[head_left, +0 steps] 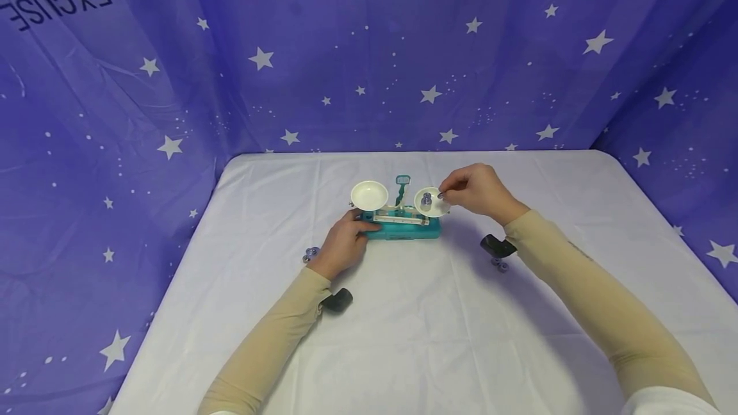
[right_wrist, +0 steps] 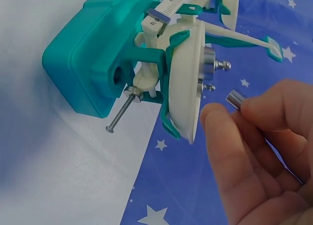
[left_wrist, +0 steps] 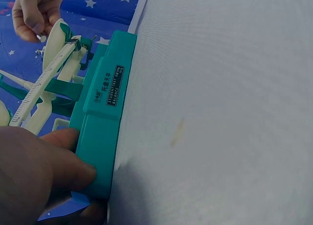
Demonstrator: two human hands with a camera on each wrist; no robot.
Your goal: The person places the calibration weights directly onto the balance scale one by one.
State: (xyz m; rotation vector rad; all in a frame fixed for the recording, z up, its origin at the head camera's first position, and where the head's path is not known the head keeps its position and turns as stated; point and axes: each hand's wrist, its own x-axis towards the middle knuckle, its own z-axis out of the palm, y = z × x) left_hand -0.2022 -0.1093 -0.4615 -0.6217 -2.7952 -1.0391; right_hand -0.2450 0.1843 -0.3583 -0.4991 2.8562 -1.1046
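A teal student tray balance (head_left: 403, 230) stands on the white-covered table. My left hand (head_left: 344, 242) grips the left end of its base, with the thumb in front, as the left wrist view shows closely. My right hand (head_left: 481, 191) pinches a small shiny metal weight (right_wrist: 235, 99) between thumb and fingertips, just off the right pan (head_left: 441, 210). Two other knobbed weights, a larger one (right_wrist: 209, 63) and a smaller one (right_wrist: 207, 87), stand in that pan. The left pan (head_left: 369, 196) appears bare and sits higher than the right one.
A few small weights (head_left: 311, 252) lie left of my left hand. Several more weights (head_left: 500, 265) lie below my right wrist. Black wrist cameras (head_left: 339, 300) stick out from both sleeves. A purple star-patterned curtain (head_left: 369, 69) surrounds the table (head_left: 403, 338).
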